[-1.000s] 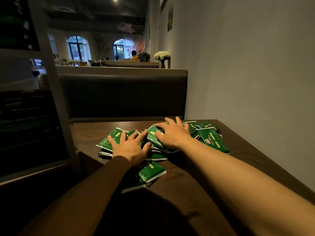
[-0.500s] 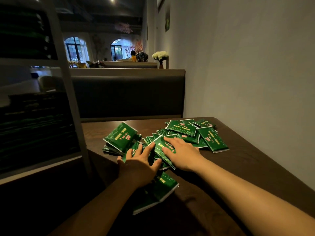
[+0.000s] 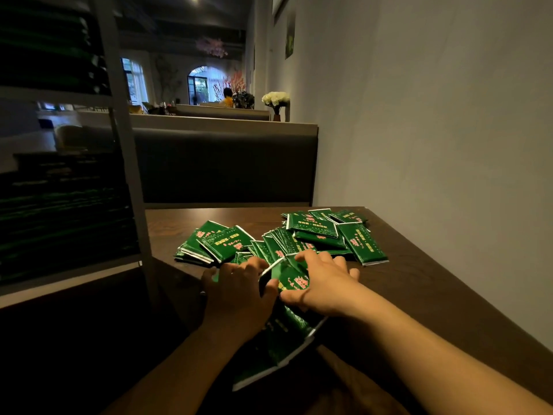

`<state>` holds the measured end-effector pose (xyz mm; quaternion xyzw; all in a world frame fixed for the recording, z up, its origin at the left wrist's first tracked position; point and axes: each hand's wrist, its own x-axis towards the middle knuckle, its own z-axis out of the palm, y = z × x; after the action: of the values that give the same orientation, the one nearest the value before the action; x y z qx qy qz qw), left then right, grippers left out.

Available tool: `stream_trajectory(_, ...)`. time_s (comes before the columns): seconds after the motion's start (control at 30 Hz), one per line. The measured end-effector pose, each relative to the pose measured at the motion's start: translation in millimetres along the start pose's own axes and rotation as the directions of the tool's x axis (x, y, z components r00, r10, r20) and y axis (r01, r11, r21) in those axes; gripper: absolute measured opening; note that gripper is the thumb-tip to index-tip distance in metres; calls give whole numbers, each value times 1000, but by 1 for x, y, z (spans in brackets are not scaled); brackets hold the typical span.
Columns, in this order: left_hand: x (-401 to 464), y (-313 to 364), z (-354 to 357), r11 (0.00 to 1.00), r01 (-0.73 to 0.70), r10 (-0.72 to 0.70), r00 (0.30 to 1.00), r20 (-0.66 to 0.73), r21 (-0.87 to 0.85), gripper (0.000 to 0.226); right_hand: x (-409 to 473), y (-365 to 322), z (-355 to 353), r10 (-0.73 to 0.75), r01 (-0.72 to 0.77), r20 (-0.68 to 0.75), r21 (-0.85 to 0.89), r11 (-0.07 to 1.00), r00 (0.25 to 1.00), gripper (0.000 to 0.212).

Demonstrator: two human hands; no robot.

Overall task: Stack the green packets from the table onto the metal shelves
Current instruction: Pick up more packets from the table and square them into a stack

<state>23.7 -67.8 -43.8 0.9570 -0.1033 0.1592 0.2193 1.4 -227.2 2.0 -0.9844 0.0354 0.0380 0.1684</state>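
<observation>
Nearest the camera, a loose stack of packets (image 3: 281, 345) lies flat on the dark bench (image 3: 419, 295), just below both grips, its long axis running from near left to far right. The left hand (image 3: 239, 292) curls over the pile's left edge, thumb against a tilted packet; grip closed on packets. The right hand (image 3: 324, 287) meets it from the right, fingers and thumb pinching a green packet (image 3: 291, 275) that stands tipped on edge between the two grips. Beyond the grips, the scattered green packets (image 3: 314, 232) lie flat, overlapping, pointing various ways. Left of the left grip stands the metal shelves' upright post (image 3: 125, 151), with dark stacked packets behind it. Farther off sits a padded booth back (image 3: 227, 169).
</observation>
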Motion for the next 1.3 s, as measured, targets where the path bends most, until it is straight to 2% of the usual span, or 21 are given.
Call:
stream_trajectory(0.07,-1,0,-2,999,-8,8,1000,-2,-31,37,4,-5,-8,17,-18,23,9,1000,1000,78)
stream_trajectory(0.13,-3,-1,-4,991,-5,6,1000,7,-136,38,8,-8,-13,16,-28,88,140,990,996,69)
stream_trajectory(0.23,-4,-6,-3,939,-16,-1,999,-49,-343,38,12,-8,-12,-74,32,102,363,931,992,33)
stream_trajectory(0.3,-4,-6,-4,863,4,-69,992,-110,-506,40,12,-7,-10,-121,97,13,522,848,993,16)
stream_trajectory(0.4,-1,-1,-13,663,57,-202,974,-105,-746,43,12,-10,-3,-101,178,-148,767,617,984,13)
stream_trajectory(0.47,-2,4,-19,542,133,-211,977,19,-830,35,10,-13,3,-87,242,-233,801,547,969,12)
stream_trajectory(0.57,-9,12,-25,515,204,-117,979,168,-832,14,9,-14,12,-135,347,-329,765,543,935,8)
stream_trajectory(0.63,-12,15,-27,531,190,-89,982,169,-826,14,7,-12,15,-178,401,-362,775,487,915,8)
stream_trajectory(0.8,-12,16,-32,543,108,-118,992,52,-833,29,0,-7,14,-245,528,-470,789,314,848,21)
stream_trajectory(0.87,-13,15,-33,513,86,-133,991,20,-854,27,-1,-6,14,-184,564,-533,766,308,826,15)
stream_trajectory(0.93,-13,14,-33,485,75,-145,989,4,-871,25,3,-3,16,-140,569,-562,732,374,815,8)
stream_trajectory(1.07,-12,12,-30,434,106,-157,987,41,-895,24,2,-2,18,-204,529,-497,703,476,843,10)
stream_trajectory(1.2,-16,14,-29,356,175,-159,979,125,-918,22,1,-2,19,-209,464,-425,683,565,881,29)
stream_trajectory(1.23,-16,14,-29,343,185,-152,978,140,-921,21,-1,-3,18,-226,451,-396,695,560,890,31)
stream_trajectory(1.3,-17,15,-30,330,197,-161,975,150,-923,20,-3,-6,16,-283,425,-325,776,466,903,31)
